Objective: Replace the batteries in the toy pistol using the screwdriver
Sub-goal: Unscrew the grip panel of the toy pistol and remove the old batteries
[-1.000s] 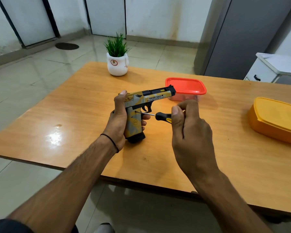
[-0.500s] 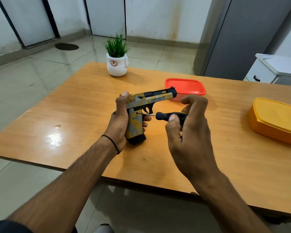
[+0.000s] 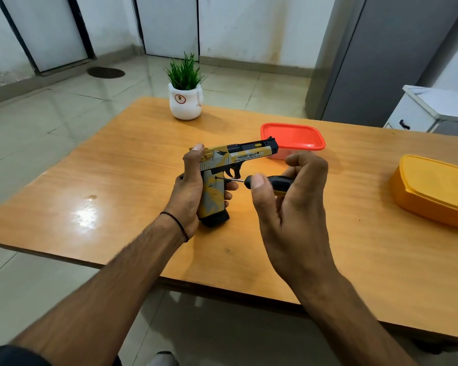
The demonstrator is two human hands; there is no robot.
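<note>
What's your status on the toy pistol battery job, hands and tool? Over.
Left hand grips toy pistol by its handle. Right hand holds screwdriver, tip on the grip's side. Nothing blocking the tool.

Over the wooden table [image 3: 117, 180], the left hand [image 3: 188, 191] grips the toy pistol [image 3: 233, 155] upright, barrel pointing to 3 o'clock. The right hand [image 3: 294, 207] holds the screwdriver [image 3: 278, 184], its tip touching the pistol's handle. From the pistol, a potted plant [image 3: 185, 99] stands at 11 o'clock, a red-lidded box [image 3: 292, 136] at 2, and a yellow box [image 3: 434, 188] at 3.
</note>
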